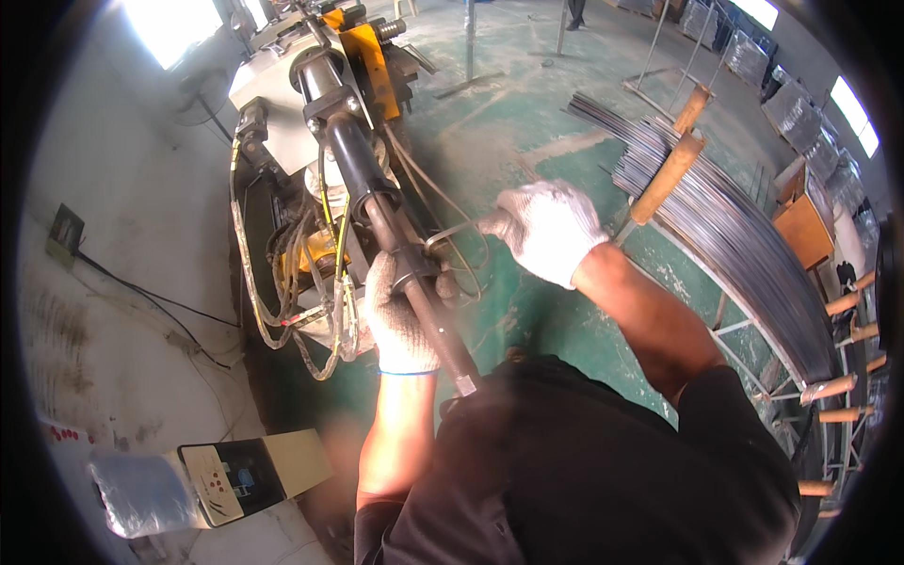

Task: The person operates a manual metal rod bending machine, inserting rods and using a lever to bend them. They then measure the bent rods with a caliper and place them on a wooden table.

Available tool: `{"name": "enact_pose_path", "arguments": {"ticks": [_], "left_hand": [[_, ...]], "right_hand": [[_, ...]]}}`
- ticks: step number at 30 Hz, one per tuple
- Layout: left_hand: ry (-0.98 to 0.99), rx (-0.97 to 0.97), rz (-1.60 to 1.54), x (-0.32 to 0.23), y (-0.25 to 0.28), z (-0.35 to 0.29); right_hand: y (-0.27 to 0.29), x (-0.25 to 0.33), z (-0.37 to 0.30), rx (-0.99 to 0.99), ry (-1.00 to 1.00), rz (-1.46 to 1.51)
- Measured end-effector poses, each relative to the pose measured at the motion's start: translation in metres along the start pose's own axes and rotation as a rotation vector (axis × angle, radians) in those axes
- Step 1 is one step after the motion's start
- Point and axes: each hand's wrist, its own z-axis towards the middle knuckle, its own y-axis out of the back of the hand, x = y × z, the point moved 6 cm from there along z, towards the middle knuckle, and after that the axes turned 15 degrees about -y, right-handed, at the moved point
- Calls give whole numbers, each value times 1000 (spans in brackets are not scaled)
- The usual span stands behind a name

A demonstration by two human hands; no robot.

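Observation:
A long machine shaft [428,320] runs from a black cylinder [363,165] toward my body. My left hand [400,330], in a white knit glove, wraps around the shaft from below, by a clamp-like collar [411,266]. Fingertips show on the shaft's far right side. To the right, my gloved right hand [546,231] is closed on the outer end of a thin grey metal bar [457,231], which looks like a wrench or lever. Its other end reaches the shaft near the collar; whether it is fitted to something there I cannot make out.
Hoses [320,311] and cables hang left of the shaft below the machine body [273,89]. A control box [254,476] stands at lower left by the wall. On the right, a rack with padded posts [669,179] carries a bundle of long metal rods [744,235].

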Motion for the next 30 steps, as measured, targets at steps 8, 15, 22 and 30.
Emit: {"name": "enact_pose_path", "arguments": {"ticks": [8,15,22,30], "left_hand": [[75,-55,-3,13,15,4],[-152,-216,280,-7,-1,-8],[-100,-301,140,18,-3,-5],[-346,-229,216,17,-12,-12]], "right_hand": [[0,-13,21,-281,466,317],[7,25,31,-422,688,314],[-19,-15,33,-431,595,456],[-28,-23,53,-438,726,742]]}}
